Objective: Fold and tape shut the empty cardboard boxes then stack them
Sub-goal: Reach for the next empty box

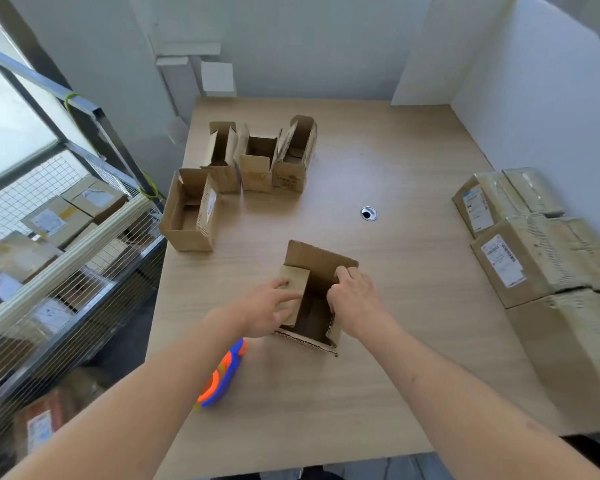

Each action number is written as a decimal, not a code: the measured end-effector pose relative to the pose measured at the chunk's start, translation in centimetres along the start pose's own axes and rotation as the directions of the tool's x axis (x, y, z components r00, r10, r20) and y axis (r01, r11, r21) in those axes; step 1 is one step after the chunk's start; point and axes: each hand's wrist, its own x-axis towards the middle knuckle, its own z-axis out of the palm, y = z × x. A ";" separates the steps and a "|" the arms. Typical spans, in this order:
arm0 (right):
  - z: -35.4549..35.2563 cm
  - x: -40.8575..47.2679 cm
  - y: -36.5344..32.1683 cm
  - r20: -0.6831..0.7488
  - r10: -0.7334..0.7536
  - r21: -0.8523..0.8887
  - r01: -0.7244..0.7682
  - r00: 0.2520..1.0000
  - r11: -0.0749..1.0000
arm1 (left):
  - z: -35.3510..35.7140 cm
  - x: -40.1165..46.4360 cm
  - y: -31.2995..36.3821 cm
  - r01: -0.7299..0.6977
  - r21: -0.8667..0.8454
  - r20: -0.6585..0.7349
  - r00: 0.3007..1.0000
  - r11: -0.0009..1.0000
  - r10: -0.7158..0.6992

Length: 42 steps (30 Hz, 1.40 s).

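Pale wood worktop [413, 188] in white-walled corner. Folding step in hand, by judgement: open box [321, 268] near front edge, left hand [269, 308] pinching left flap [293, 292] inward, right hand [352, 299] gripping right wall. Next: press remaining flaps flat, then reach for tape dispenser [222, 375], lying just beside left forearm. Four more open boxes [253, 161] behind, untaped. Taped parcels [534, 254] stacked at right edge, well apart. Wire cart [66, 271] at left.
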 end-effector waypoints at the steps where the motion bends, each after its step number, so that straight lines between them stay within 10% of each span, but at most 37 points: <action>1: 0.1 -0.2 0.4 -0.002 -0.017 0.003 0.017 1.000 1.000 | 0.6 0.0 0.3 0.015 0.003 -0.005 1.000 1.000 -0.015; 9: 2.5 -0.6 1.1 -0.105 -0.046 0.189 0.065 0.993 0.980 | 2.7 -2.1 2.6 0.144 0.106 0.083 0.985 0.984 -0.153; 18: 2.3 0.0 0.4 -0.254 0.142 0.288 -0.066 0.957 0.956 | 4.9 -0.4 1.8 0.180 0.060 -0.212 0.964 0.982 -0.163; 25: 4.1 -1.1 0.3 -0.365 0.130 0.342 0.003 0.922 0.940 | 7.0 -0.3 2.6 0.277 -0.263 -0.487 0.789 0.924 -0.375; 31: 7.0 -1.9 -1.2 -0.080 0.104 0.484 -0.053 0.991 0.873 | 7.7 -1.8 1.8 0.290 -0.371 -0.449 0.776 0.882 -0.444; 42: 8.8 -1.4 -3.2 -0.104 0.058 0.547 0.009 0.993 0.837 | 14.1 -6.4 -5.6 0.675 -0.136 -0.268 0.679 0.725 -0.683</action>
